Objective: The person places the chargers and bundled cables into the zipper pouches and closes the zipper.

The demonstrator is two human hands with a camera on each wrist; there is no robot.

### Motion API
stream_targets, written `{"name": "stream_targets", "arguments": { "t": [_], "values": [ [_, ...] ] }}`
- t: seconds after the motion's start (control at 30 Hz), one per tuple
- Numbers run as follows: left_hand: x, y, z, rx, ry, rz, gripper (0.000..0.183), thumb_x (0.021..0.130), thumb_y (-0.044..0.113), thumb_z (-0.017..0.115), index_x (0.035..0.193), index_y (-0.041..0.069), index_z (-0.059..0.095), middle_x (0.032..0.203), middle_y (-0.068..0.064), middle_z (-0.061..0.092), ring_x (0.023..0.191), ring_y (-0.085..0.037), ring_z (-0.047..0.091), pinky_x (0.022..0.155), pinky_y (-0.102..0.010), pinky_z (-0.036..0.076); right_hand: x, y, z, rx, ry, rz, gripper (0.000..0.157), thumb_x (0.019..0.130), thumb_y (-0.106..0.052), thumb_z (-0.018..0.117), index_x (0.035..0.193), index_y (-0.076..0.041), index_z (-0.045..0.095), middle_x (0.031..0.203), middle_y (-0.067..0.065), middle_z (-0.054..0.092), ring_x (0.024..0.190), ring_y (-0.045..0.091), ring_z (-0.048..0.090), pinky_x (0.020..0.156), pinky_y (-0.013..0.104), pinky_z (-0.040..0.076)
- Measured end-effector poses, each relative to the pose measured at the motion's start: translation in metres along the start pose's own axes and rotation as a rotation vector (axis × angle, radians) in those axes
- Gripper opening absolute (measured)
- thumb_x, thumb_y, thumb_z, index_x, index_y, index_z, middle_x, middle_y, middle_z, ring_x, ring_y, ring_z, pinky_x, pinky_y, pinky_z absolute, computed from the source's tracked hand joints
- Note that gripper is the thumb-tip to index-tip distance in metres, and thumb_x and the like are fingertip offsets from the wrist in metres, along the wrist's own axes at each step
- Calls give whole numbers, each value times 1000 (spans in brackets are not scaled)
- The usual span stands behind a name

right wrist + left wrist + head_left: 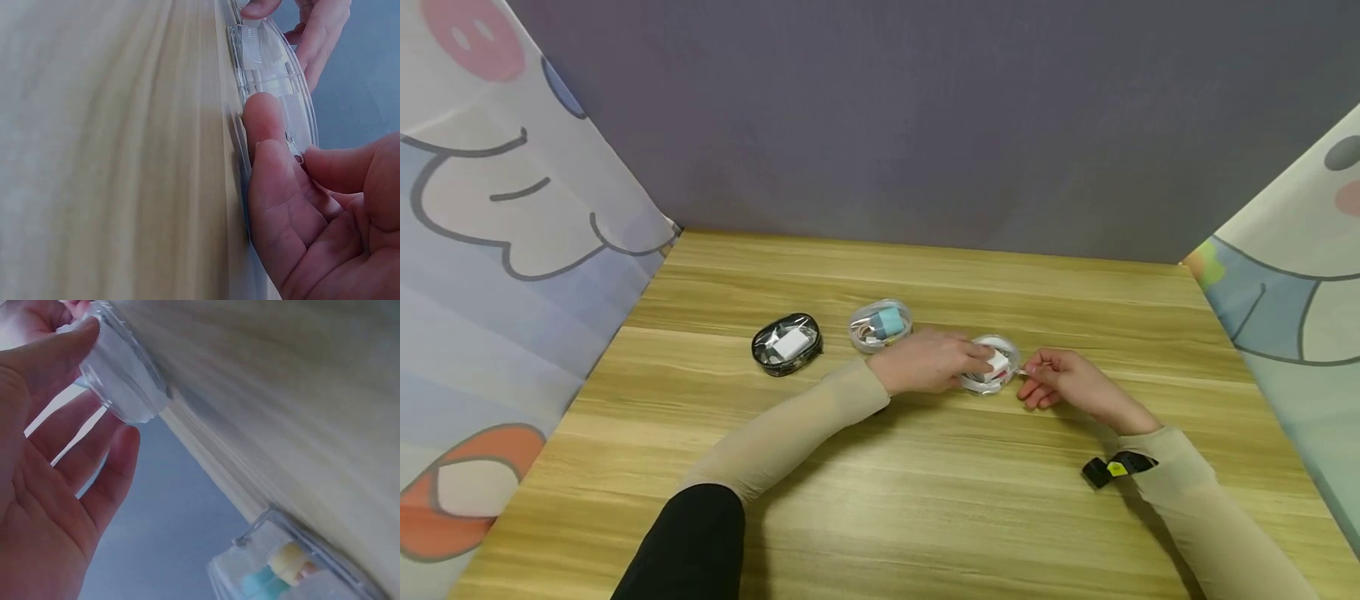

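Note:
A small clear oval pouch (1009,347) with a white rim lies on the table, holding a white charger (999,363). My left hand (928,362) grips its left side; in the left wrist view the thumb presses one side of the pouch (122,375), with fingers behind it. At the pouch's right end, my right hand (1071,387) pinches the small zipper pull (294,152) between thumb and fingers. Further left lies a similar clear pouch (859,340) with a blue charger (891,322) inside. A black-rimmed pouch (762,360) with a white block (792,343) lies leftmost.
The wooden table (925,517) ends at a grey panel (880,125) at the back. Cartoon-printed sheets (550,333) stand along the left and right sides. A black strap with a yellow mark (1117,468) sits on the right wrist.

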State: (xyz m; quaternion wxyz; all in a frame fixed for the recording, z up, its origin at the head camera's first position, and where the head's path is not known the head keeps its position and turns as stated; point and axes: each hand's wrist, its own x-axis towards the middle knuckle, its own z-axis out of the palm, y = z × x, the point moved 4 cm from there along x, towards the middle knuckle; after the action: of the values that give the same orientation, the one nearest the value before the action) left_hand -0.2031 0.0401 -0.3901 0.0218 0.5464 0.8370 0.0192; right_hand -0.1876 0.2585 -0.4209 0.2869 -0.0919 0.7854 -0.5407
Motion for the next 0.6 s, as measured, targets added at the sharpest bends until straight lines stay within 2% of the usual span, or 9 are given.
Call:
{"name": "stream_targets", "arguments": {
  "t": [0.2, 0.33, 0.53, 0.6],
  "values": [
    [-12, -4, -8, -73, 44, -18, 35, 98, 29, 66, 132, 23, 66, 147, 5, 51, 131, -14, 50, 103, -27, 44, -3, -4, -2, -57, 55, -36, 24, 108, -7, 38, 113, 14, 48, 95, 20, 69, 78, 23, 70, 68, 32, 57],
    [-26, -9, -18, -99, 153, -65, 26, 99, 28, 64, 123, 23, 71, 132, 8, 63, 118, -10, 57, 99, -27, 46, -6, -9, -5, -124, 131, -82, 23, 106, -5, 42, 112, 14, 52, 94, 20, 69, 77, 25, 70, 68, 32, 58],
    [-62, -23, -33, -43, 326, -177, 15, 97, 26, 65, 106, 23, 76, 102, 10, 71, 92, -7, 64, 77, -27, 53, -16, -19, -7, -267, 249, -201, 20, 105, -6, 47, 108, 10, 58, 88, 17, 69, 73, 25, 70, 66, 33, 59],
    [-77, -28, -36, -35, 366, -214, 13, 97, 24, 65, 103, 21, 76, 98, 9, 71, 89, -9, 64, 77, -29, 54, -19, -23, -7, -353, 301, -257, 19, 105, -8, 50, 105, 7, 61, 86, 14, 69, 72, 23, 70, 64, 31, 58]
  ]
}}
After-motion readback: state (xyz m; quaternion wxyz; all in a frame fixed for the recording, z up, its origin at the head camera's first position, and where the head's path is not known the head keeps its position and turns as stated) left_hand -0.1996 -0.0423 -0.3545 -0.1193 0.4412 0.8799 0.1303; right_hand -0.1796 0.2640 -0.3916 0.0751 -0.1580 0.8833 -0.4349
